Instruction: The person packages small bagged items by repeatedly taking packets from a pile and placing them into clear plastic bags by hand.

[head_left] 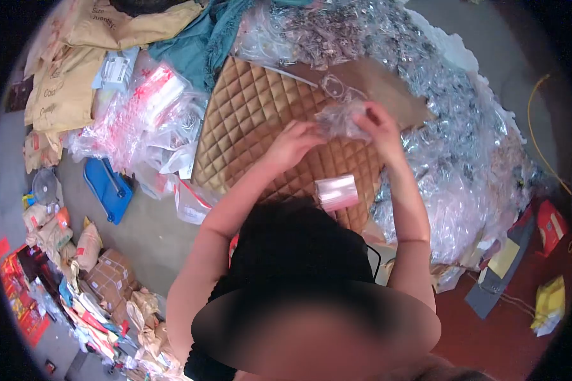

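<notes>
fingers of right hand are pinching clear plastic, nearly closed
left hand curling half-open at its edge, hold unclear; packet lying on quilted sheet

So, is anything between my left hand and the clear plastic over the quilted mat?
Nothing visible is: your left hand is at the left edge of the clear plastic, and your right hand is at its right.

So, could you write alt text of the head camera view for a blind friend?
A person's left hand and right hand handle crumpled clear plastic over a brown quilted surface. A pink-and-white packet lies nearer their body, and a heap of clear plastic pieces spreads to the right.
</notes>
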